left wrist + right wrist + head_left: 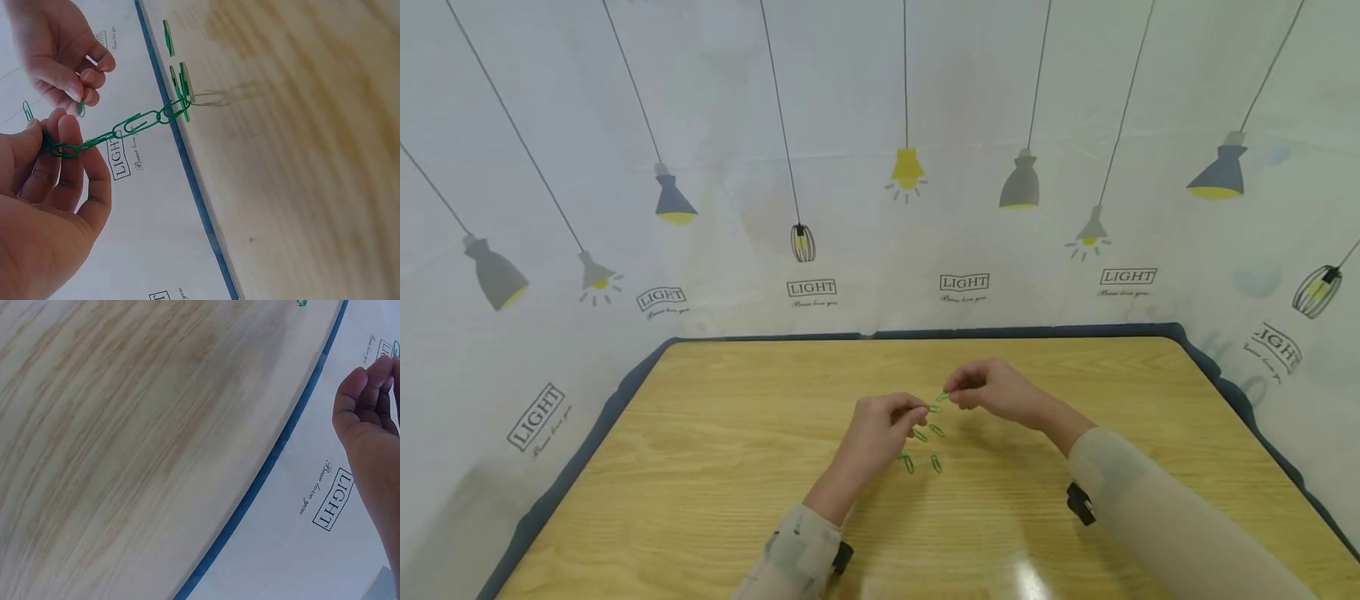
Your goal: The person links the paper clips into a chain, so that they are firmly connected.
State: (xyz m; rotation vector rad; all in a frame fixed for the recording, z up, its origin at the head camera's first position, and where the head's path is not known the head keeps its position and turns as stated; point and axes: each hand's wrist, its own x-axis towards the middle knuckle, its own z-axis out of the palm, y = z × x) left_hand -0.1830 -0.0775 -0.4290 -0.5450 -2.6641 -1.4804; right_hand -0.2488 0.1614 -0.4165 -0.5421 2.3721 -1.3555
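Above worktop, left hand grip pinches green paperclip chain; right hand grip pinches single clip, both angled inward.

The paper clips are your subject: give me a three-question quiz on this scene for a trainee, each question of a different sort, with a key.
1. Multiple choice. What colour are the clips?
A) red
B) green
C) blue

2. True or false. The left hand holds several clips that are linked together.

3. Short answer. In the left wrist view, which of the two hands pinches a lone clip, apart from the linked ones?

Key:
1. B, green.
2. True.
3. The right hand.
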